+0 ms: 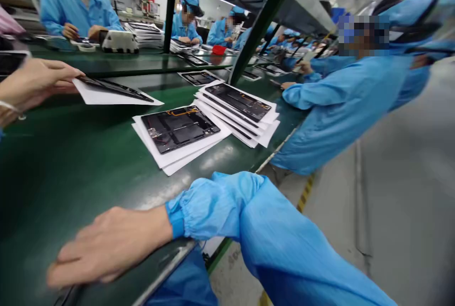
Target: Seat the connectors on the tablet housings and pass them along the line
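At the left, my left hand (39,85) pinches the near edge of a dark tablet housing (113,89) with a white sheet under it, tilted above the green bench. My right hand (113,244) is palm down over the bench's front edge, slightly blurred, fingers stretched to the left; I see nothing held in it. A dark cable-like thing (67,295) shows just below its fingers. Ahead, an open tablet housing (181,127) with an orange flex strip rests on white sheets. Beside it is a stack of housings (240,101) interleaved with white paper.
A green post (261,31) rises behind the stack to an overhead shelf. Another housing (199,77) lies farther back. A co-worker (341,83) in blue stands close on the right, and another person (81,12) works across the bench. A red tray (218,49) sits beyond.
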`<state>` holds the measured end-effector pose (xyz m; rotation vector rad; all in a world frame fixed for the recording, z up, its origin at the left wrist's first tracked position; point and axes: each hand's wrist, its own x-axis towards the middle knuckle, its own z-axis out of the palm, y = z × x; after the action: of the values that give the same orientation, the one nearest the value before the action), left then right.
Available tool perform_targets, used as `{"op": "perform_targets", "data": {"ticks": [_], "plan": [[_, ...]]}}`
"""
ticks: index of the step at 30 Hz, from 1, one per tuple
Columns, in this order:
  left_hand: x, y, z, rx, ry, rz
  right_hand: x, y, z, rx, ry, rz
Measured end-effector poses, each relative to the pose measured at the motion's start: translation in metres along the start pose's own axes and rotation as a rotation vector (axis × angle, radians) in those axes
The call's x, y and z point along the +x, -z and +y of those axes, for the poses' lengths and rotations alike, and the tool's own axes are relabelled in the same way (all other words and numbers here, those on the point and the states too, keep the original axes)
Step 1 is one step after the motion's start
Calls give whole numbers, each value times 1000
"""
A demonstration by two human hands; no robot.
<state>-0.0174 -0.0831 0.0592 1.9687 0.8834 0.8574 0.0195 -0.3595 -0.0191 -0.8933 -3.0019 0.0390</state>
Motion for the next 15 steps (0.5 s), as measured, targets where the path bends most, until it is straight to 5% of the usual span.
{"op": "perform_targets", "data": {"ticks": [3, 6, 8, 11, 15], "plan": [[-85, 34, 17, 13, 7, 89, -2, -10, -3, 10, -3, 187], [-188, 48, 20, 6, 31, 81, -9, -6, -25, 107, 138, 519], [-256, 45, 12, 93, 31, -48, -22, 3, -48, 245, 134, 742], [-338, 28, -3, 23, 5, -259, -42, 11, -80, 453, -111, 1032], [-387, 8, -5, -320, 155, -481, -43, -6, -102, 786, -347, 1383]]}}
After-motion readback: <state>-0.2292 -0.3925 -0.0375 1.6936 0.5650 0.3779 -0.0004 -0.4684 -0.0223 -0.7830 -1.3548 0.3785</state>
